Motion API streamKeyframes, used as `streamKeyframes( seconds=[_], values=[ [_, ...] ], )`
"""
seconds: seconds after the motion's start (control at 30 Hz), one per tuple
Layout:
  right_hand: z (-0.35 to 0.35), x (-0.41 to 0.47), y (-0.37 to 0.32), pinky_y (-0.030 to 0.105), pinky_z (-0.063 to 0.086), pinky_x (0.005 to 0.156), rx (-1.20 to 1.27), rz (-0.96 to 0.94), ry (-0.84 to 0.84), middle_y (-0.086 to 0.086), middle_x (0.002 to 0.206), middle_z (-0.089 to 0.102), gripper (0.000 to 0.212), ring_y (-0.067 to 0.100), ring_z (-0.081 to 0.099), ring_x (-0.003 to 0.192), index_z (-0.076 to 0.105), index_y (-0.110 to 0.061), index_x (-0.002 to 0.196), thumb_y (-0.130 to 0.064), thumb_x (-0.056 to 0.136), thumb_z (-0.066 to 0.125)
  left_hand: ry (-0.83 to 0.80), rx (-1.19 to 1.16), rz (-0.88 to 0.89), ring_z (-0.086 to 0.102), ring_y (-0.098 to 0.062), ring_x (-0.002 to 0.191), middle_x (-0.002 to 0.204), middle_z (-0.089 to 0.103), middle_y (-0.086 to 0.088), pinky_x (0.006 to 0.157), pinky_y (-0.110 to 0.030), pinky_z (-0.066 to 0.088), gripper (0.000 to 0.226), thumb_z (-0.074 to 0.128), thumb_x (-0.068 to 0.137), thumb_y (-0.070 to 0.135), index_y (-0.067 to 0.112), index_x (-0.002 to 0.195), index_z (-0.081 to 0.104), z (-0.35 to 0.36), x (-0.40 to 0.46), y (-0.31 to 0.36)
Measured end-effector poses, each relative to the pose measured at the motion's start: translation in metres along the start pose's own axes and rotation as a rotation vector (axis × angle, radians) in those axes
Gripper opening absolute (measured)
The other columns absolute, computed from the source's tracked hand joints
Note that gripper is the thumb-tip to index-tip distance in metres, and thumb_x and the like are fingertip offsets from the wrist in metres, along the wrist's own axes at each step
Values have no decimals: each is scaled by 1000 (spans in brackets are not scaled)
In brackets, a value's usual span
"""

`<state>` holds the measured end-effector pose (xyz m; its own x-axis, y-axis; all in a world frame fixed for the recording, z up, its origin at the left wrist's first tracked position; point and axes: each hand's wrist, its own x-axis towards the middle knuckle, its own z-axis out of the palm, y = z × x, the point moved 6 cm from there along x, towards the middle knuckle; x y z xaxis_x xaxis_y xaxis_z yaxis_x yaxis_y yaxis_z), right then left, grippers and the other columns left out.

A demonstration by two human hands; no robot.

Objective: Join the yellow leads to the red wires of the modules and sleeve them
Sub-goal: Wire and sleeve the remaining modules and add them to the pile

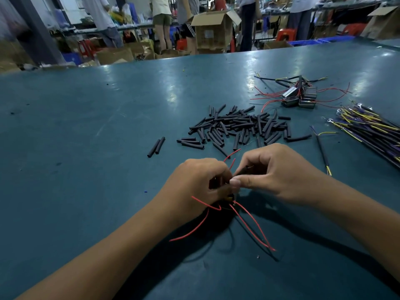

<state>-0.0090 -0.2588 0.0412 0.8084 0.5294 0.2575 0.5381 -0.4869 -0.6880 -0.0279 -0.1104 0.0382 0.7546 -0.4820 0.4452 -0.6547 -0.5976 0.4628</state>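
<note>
I am gripping a module (225,203) with its red wires (249,224) in my left hand (201,182) while my right hand (275,172) is pinching a black sleeve (243,169) close, keeping the joint steady above the worktop (86,148).

Factory assembly floor, long green worktable (108,126), cardboard cartons (213,27), standing workers (162,20)

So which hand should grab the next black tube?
Probably the right hand: the pile of black tubes lies just beyond it, and the left hand is gripping the module's red wires.
</note>
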Motion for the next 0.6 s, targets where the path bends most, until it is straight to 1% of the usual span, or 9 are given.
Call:
streamKeyframes(
  seconds=[0.07,0.13,0.2,0.27,0.33,0.37,0.4,0.5,0.6],
  values=[
    [0,-1,-2,14,37,52,-18,-7,14,-6,59,63,23,-1,48,52,70,-21,75,-41,75,81,8,-13,-17,51,-5,60,66,56,14,59,-31,47,21,73,85,34,14,79,71,2,0,-1],
    [-7,-1,-5,16,41,54,72,-18,55,-8,63,66,26,-1,52,54,69,-21,79,-43,72,80,35,-29,-43,46,4,57,60,50,18,57,-19,39,17,77,83,30,16,77,71,0,0,-3],
    [-18,-2,-9,25,47,53,153,-42,104,-2,67,68,26,9,59,56,68,-21,81,-44,74,78,44,-40,-79,46,6,54,57,49,21,55,-13,34,16,83,81,24,17,75,70,0,0,-6],
    [-27,-3,-13,31,52,53,90,-75,124,-1,65,68,22,16,63,56,67,-24,80,-44,81,73,37,-64,-102,49,4,53,55,51,21,54,-10,32,16,84,81,22,17,74,70,1,-1,-8],
    [-29,-4,-16,22,49,52,-34,-95,117,-6,61,67,21,11,63,54,65,-26,77,-46,84,66,34,-73,-102,50,3,53,55,52,21,54,-8,31,17,84,81,22,16,74,70,2,-1,-8],
    [-29,-4,-17,14,45,52,-97,-105,110,-9,59,65,21,8,62,54,64,-27,76,-46,85,62,36,-71,-96,49,2,52,55,52,20,53,-8,31,17,84,81,22,16,74,70,2,-1,-8],
    [-28,-4,-18,12,41,54,-156,-118,103,-9,59,63,23,7,60,56,63,-26,77,-46,87,59,40,-69,-88,49,1,52,56,53,18,53,-9,31,17,84,81,22,15,74,70,2,-1,-8],
    [-23,-4,-22,21,39,58,-322,-194,100,-8,66,58,30,13,51,62,60,-18,81,-43,98,53,94,-46,-24,50,-3,55,61,58,11,55,-17,40,18,84,81,27,14,82,72,-2,1,-2],
    [-17,-6,-31,20,37,60,-378,-260,98,-10,69,55,30,10,45,64,57,-17,84,-42,98,49,170,-53,64,47,-4,56,63,55,8,55,-26,45,15,80,84,24,12,88,71,-5,3,7]
  ],
)
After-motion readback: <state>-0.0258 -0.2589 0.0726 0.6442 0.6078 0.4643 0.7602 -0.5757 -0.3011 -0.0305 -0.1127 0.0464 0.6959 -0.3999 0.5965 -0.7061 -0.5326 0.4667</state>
